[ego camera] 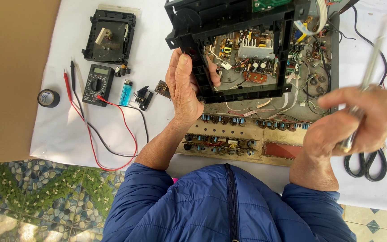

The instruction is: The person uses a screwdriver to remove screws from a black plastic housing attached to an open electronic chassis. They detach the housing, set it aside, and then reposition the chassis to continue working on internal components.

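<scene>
Disassembly work on an opened electronic device fills the head view. The left hand is clamped on the left side of a black plastic frame, thumb along its outer face and fingers curled through the opening, holding it tilted up above the circuit boards of the chassis near the far edge of the desk. The right hand is closed around a slim metal tool, blurred, which seems to be a screwdriver, off to the right of the frame and apart from it. The step in hand looks like lifting the frame off the boards; by my judgement, the next move calls for bringing the tool tip to whatever fastener or clip holds the frame, though none can be made out.

White ribbon cables run beside the frame's right corner and could snag. Towards the left edge lie a multimeter with red and black leads, a blue lighter, a roll of black tape and a detached black module. Black-handled scissors rest near the right edge.
</scene>
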